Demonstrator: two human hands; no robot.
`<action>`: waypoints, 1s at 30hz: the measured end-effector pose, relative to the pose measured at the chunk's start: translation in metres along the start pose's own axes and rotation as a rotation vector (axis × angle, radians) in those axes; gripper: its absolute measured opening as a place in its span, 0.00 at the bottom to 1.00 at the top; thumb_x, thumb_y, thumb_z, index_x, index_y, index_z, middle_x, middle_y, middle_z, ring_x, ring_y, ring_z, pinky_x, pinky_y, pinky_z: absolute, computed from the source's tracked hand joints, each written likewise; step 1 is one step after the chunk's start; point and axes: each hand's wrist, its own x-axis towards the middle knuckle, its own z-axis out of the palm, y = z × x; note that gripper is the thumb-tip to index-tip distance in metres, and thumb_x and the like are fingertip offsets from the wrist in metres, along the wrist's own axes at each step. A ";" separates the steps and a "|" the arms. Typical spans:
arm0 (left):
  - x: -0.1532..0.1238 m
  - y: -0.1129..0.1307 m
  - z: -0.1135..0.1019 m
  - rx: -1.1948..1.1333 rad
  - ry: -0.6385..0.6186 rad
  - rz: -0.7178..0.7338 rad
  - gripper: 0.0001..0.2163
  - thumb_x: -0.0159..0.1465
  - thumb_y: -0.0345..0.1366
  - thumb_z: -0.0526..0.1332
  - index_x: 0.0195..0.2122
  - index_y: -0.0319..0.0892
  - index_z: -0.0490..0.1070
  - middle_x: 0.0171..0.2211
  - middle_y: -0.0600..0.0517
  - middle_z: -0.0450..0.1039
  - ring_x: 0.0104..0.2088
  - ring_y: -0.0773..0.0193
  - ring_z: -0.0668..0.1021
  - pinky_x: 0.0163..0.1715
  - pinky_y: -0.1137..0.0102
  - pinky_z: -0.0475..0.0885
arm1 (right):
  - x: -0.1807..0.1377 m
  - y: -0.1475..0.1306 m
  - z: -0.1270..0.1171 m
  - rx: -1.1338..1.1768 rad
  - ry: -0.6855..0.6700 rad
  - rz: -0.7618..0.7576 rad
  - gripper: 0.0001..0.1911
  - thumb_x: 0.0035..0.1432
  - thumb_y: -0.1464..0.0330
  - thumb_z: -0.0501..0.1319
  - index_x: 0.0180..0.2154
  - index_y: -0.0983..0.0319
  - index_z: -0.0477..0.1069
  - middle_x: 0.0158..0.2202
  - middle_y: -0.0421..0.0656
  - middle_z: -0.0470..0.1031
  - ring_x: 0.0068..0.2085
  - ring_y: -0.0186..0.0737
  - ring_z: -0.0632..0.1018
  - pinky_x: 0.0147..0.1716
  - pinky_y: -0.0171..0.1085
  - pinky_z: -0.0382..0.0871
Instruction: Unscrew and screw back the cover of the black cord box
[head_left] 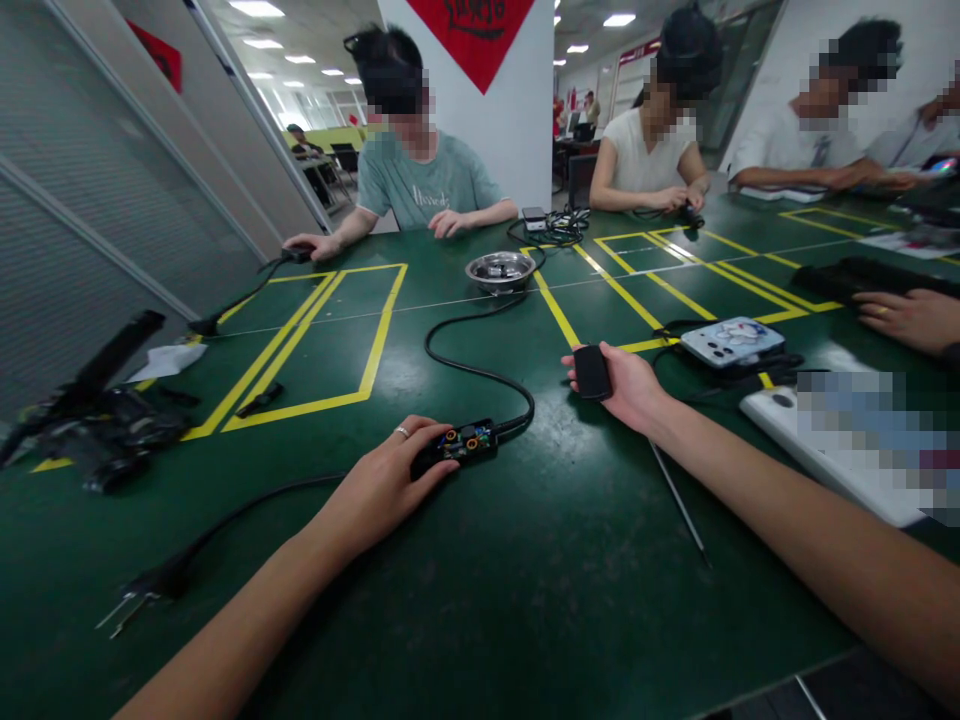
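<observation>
My left hand (390, 480) rests on the green table (525, 600), its fingers curled round one end of an opened black power adapter (466, 442) whose circuit board shows. A black cable (469, 365) runs from the adapter's far end toward a metal bowl (500, 270). Another cable leads back past my left wrist to a plug (139, 595). My right hand (626, 385) lies palm up further right, holding a small black cover piece (592, 371). A thin metal rod (679, 505) lies on the table under my right forearm.
Phones (731, 342) and a white device (817, 440) lie at the right. Black parts are heaped at the left edge (97, 425). Several people sit along the far side with their hands on the table; another person's hand (907, 318) rests at right. Yellow tape lines mark the table.
</observation>
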 end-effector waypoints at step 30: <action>0.005 -0.034 -0.014 0.291 0.364 -0.282 0.22 0.68 0.53 0.50 0.52 0.42 0.66 0.48 0.43 0.72 0.45 0.50 0.77 0.40 0.60 0.72 | -0.042 0.023 0.071 -1.663 -0.525 -0.867 0.23 0.65 0.60 0.52 0.54 0.67 0.69 0.51 0.55 0.70 0.49 0.51 0.72 0.49 0.50 0.68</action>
